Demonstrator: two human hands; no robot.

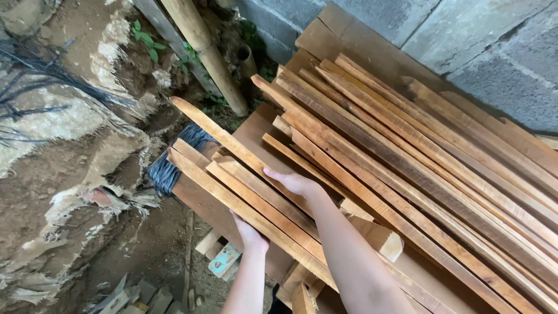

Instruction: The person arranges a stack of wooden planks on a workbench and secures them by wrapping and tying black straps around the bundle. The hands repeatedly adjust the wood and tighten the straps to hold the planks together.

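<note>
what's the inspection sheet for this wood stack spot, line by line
surface: broad wooden board under the stack
job's things: long wooden slats piled slantwise; a few pulled to the near edge
clutter: wood offcuts on the dirt below
grippers: left hand under the outer slat's edge; right hand flat on top of the near slats
cables: dark wire bundle beside the board
surroundings: block wall, bamboo pole, torn sacking on earth

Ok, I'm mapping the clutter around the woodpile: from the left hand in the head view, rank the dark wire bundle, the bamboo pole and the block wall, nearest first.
From the left hand:
1. Dark wire bundle, just up and left, at the stack's end.
2. Bamboo pole, farther up, leaning by the dirt.
3. Block wall, farthest, top right behind the planks.
</note>
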